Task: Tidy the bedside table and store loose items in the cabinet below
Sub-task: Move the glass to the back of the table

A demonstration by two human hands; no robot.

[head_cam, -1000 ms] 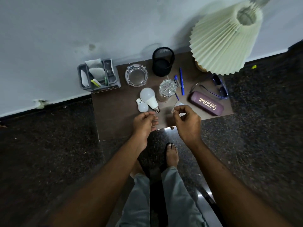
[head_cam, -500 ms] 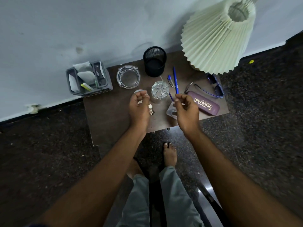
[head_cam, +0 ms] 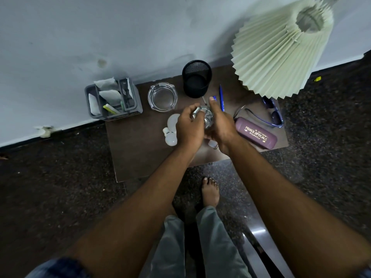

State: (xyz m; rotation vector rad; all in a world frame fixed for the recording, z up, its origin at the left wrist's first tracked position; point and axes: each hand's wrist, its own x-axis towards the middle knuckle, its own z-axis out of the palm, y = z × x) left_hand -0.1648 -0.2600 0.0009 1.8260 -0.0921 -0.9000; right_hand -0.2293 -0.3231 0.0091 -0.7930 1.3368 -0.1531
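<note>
Pale-green pleated paper up top: lampshade (head_cam: 281, 49), largest by far, hanging over the back right corner of the bedside table (head_cam: 140, 157). Dark brown wood beneath, crowded across the back and middle, bare along the front left.

At the back left corner, grey organiser (head_cam: 114, 99) stuffed with paper slips and a yellow-green marker; on the table or just beside it, hard to tell.

Next in size, two hands met at the table's middle. Left hand (head_cam: 189, 127) with fingers curled over the rim of the faceted glass (head_cam: 204, 115); right hand (head_cam: 220, 125) wrapped against its other side, thumb straight up, other fingers hidden. Gripped from both sides, then; base hidden, so lifted or resting, impossible to say.

To the right, maroon spectacle case (head_cam: 256, 133) lying flat near the front right edge, blue-framed sunglasses (head_cam: 275, 115) just behind it, partly under the shade. Along the back, black mesh pen cup (head_cam: 196, 79) with no pens standing in it, and glass ashtray (head_cam: 162, 97) just beside.

Smaller: white bulb (head_cam: 172, 121) and small bulb (head_cam: 170, 138), close together, just left of the left hand. Smaller again: blue pen (head_cam: 221, 97) loose between cup and sunglasses, second pen (head_cam: 214, 97) mostly hidden by the right thumb.

On progress, as a judgement: barely begun. Nothing visibly stored, cabinet out of sight below, pens not yet in the cup; bulbs, case, sunglasses and glass all yet to be put away.
</note>
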